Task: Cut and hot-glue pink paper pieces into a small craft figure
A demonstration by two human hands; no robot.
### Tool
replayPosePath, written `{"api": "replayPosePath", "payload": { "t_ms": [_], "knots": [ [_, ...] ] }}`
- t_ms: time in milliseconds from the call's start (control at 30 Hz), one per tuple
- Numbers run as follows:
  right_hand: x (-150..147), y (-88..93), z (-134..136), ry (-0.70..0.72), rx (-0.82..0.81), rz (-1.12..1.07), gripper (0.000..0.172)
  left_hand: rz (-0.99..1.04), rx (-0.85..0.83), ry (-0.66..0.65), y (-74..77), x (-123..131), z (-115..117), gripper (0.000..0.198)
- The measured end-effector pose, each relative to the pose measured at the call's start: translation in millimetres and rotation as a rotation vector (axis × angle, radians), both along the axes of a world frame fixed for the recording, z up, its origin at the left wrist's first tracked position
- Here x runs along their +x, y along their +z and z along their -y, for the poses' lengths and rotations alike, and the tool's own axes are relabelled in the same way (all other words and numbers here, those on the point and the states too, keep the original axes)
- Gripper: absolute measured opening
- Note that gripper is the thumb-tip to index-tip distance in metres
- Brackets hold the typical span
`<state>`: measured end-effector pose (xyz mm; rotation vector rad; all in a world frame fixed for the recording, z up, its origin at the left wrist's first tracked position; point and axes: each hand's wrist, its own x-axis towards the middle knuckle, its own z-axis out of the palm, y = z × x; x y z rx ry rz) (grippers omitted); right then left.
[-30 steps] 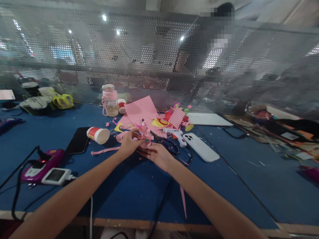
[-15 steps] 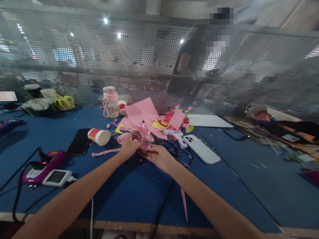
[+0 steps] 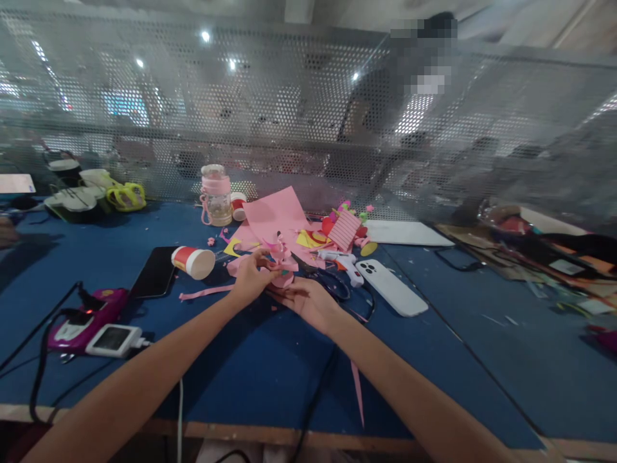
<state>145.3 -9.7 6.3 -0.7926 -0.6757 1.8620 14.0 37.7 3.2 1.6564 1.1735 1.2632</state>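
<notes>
A small pink paper craft with a little figure on top is held between my two hands, just above the blue table. My left hand is closed, thumb and fingers pinching the craft from its left side. Fingers of my right hand grip its lower edge from the right and below, partly hidden by the paper. Behind the craft lie pink paper sheets. A pair of scissors and a white glue gun rest just right of it.
A red-and-white paper cup lies beside a black phone. A bottle stands behind. To the right is a white phone; at left, a purple power strip with cables. A perforated metal screen closes off the back.
My hands keep their hold on the paper craft, with barely any movement. At the far left, a dark blue object has gone from the table, and what looks like another person's hand shows there.
</notes>
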Motion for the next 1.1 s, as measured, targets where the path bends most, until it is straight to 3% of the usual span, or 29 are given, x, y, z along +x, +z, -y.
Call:
{"api": "replayPosePath", "payload": {
  "t_ms": [400,567,900,1100],
  "knots": [
    [4.0,0.5,1.9,0.005,0.046,-0.018,0.020,-0.002,0.036,-0.035,-2.4,-0.6,-1.0,0.038],
    [1.6,0.5,0.8,-0.002,-0.004,0.007,0.018,0.006,0.032,-0.041,-0.9,-0.3,0.5,0.037],
    [-0.9,-3.2,0.4,-0.043,0.032,0.060,0.004,0.069,-0.027,-0.015,-0.7,3.5,3.0,0.037],
    [-1.8,-2.0,1.9,-0.034,0.021,0.072,0.008,0.080,-0.023,0.002,-1.5,3.9,2.7,0.039]
  ]
}}
